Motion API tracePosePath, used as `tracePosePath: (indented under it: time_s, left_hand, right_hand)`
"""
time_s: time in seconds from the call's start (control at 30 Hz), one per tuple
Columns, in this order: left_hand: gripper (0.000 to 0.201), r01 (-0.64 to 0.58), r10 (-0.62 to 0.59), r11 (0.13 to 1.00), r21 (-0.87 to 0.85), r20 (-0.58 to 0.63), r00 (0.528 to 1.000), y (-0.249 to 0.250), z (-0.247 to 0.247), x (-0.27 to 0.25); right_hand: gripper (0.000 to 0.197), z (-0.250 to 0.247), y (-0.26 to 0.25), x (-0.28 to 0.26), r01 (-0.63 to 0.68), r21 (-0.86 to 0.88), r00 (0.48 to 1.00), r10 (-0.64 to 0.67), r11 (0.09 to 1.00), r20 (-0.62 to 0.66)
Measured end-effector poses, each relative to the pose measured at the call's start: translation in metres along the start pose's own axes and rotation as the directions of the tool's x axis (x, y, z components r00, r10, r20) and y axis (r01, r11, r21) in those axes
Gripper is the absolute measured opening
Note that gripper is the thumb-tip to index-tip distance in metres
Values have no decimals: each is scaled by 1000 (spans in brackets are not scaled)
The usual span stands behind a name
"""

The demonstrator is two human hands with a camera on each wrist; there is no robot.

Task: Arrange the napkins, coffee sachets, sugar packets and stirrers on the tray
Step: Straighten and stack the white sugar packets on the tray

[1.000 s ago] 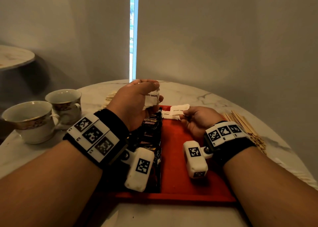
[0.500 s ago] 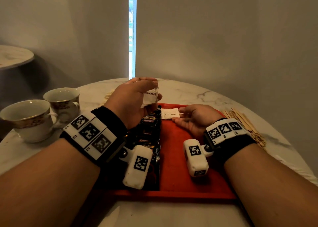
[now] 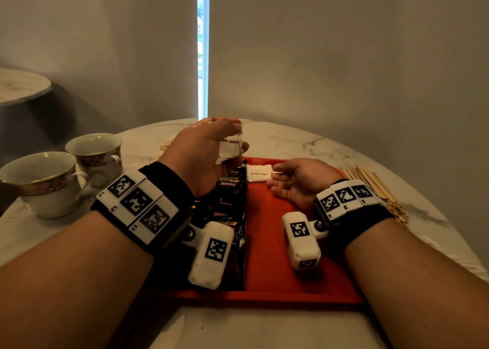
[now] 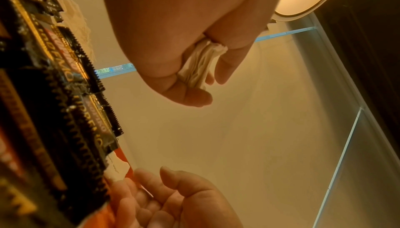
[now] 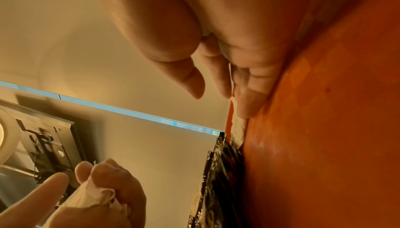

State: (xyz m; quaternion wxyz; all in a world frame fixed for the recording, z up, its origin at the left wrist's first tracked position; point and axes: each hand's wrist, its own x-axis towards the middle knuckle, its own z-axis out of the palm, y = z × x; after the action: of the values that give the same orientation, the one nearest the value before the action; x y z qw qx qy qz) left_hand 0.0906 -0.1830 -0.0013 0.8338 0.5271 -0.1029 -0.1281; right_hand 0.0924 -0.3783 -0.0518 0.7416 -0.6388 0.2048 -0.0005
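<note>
Coffee sachets [image 3: 229,211] laid along red tray [image 3: 267,290] left side; one sugar packet [image 3: 259,173] set at far edge, touched by loosely spread right hand [image 3: 299,182]. More packets [image 3: 230,147] clutched in left hand [image 3: 201,155]. Stirrers [image 3: 375,187] left off tray; napkins not clearly seen.

The head view looks forward and down across both forearms at the red tray [image 3: 267,243]. Each wrist view sits very near its palm, low over the tray, tilted upward. All share the coffee sachets [image 3: 232,190].

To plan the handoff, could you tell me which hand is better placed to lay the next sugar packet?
Probably the right hand: open beside the sugar packet on the tray; the left hand grips the stack.
</note>
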Motion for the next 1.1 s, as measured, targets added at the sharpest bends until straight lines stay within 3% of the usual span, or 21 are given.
tracePosePath:
  time_s: [0.13, 0.3, 0.4, 0.63, 0.7, 0.8, 0.9, 1.1]
  left_hand:
    - [22, 48, -47, 997, -62, 24, 999, 0, 0, 1]
    - [39, 44, -41, 997, -68, 39, 998, -1, 1, 3]
    - [40, 45, -42, 998, -45, 71, 997, -2, 0, 3]
    - [32, -12, 12, 1000, -21, 10, 1000, 0, 2, 0]
    - [29, -23, 23, 1000, -14, 7, 1000, 0, 1, 0]
    - [26, -29, 29, 1000, -3, 10, 1000, -1, 1, 1]
    - [27, -27, 27, 1000, -6, 24, 999, -1, 0, 1]
    - [24, -13, 13, 1000, 2, 72, 997, -3, 0, 2]
  right_hand:
    - [5, -1, -8, -4, 100, 68, 994, -96, 993, -59]
    - [9, 3, -30, -30, 281, 258, 952, -303, 924, 47]
    - [10, 6, -38, -47, 323, 266, 926, -361, 908, 108]
    - [10, 20, -30, -59, 395, 97, 887, -407, 913, 216]
    - [3, 23, -28, -59, 394, 89, 895, -404, 915, 189]
    - [8, 23, -27, -56, 369, 113, 914, -382, 923, 134]
    - [13, 24, -24, -55, 354, 105, 921, -366, 929, 133]
    - [3, 28, -20, -54, 369, 110, 916, -381, 923, 123]
